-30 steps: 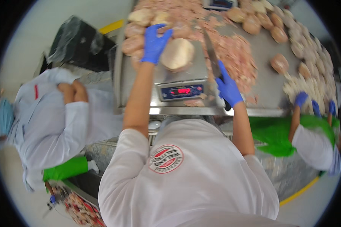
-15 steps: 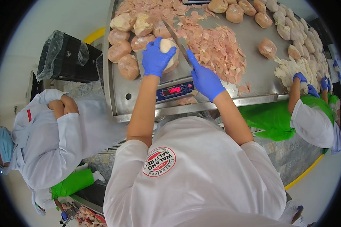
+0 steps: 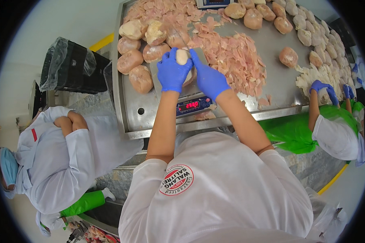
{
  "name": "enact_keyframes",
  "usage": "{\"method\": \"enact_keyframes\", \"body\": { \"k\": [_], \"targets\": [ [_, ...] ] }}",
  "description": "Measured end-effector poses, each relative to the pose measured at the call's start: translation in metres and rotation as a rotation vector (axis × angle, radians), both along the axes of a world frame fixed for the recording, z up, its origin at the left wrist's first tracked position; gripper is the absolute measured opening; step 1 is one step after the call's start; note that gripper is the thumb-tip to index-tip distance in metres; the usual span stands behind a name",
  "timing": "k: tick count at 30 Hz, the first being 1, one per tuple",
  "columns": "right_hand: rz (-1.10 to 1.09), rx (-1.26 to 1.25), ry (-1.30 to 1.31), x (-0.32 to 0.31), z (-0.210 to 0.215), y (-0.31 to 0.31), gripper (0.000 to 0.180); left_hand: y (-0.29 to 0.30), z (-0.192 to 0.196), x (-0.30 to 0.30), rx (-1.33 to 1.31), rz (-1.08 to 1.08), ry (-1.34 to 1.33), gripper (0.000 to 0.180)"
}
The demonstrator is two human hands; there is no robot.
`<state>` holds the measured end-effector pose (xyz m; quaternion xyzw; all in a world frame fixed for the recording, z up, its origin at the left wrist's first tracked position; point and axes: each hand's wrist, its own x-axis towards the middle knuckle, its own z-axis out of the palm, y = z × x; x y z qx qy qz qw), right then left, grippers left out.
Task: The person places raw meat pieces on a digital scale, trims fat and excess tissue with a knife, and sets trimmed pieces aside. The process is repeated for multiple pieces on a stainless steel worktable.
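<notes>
Both my hands wear blue gloves and work over a digital scale (image 3: 194, 106), whose metal plate carries a round ball of pale meat (image 3: 183, 57). My left hand (image 3: 173, 73) is wrapped over the ball's left side and grips it. On the ball's right side, my right hand (image 3: 210, 77) is closed around a knife, its handle hidden in the glove. The thin knife blade (image 3: 184, 40) points away and to the left, beyond the ball. Just left of the plate lie several round meat balls (image 3: 141, 79), and to the right spreads a heap of thin pink meat slices (image 3: 235, 60).
The steel table (image 3: 129, 117) has a raised rim and a round hole near its left corner. A black bin (image 3: 73, 65) with plastic lining stands at the left. One person (image 3: 56, 158) stands there, arms folded. Gloved co-workers handle pale skins (image 3: 308, 81) at the right.
My right hand has moved left and away, bringing the knife against the ball's far right side. The scale's red reading has changed. My view has shifted slightly.
</notes>
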<state>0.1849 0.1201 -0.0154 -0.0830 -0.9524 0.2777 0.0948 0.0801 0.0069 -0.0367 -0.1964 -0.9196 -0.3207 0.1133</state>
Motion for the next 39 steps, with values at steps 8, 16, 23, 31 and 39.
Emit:
{"method": "enact_keyframes", "body": {
  "k": [8, 16, 23, 31, 39],
  "targets": [
    [0.046, -0.115, -0.301, 0.018, 0.017, 0.011, 0.076, 0.0, 0.003, -0.001, -0.015, 0.002, -0.019, 0.07],
    [0.126, -0.117, -0.011, -0.004, -0.03, 0.029, 0.075, 0.007, -0.007, -0.003, 0.053, 0.03, 0.02, 0.069],
    [0.096, -0.136, -0.242, -0.005, -0.017, 0.02, 0.084, -0.01, 0.016, 0.012, 0.007, 0.068, -0.134, 0.07],
    [0.181, -0.194, -0.098, 0.012, -0.041, 0.028, 0.083, -0.004, 0.012, 0.01, -0.015, 0.082, -0.11, 0.067],
    [0.098, -0.323, -0.328, -0.026, -0.02, 0.028, 0.081, -0.003, 0.016, 0.014, -0.003, 0.083, -0.099, 0.069]
  ]
}}
